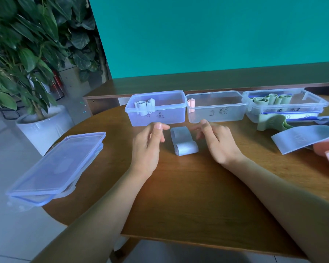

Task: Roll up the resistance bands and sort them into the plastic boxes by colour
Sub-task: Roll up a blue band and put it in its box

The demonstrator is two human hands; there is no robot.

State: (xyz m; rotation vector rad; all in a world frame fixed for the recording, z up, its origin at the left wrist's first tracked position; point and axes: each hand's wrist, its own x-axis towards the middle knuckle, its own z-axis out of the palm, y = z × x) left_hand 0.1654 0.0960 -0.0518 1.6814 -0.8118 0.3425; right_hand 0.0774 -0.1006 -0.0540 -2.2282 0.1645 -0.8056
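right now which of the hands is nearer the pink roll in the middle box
Right. The right hand is just below the pink roll; the left hand sits farther to its left.

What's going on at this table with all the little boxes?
A person is rolling stretchy bands and sorting them by colour. A half-rolled blue band lies on the table between the left hand and right hand, neither touching it. The left box holds blue rolls, the middle box one pink roll, the right box green ones.
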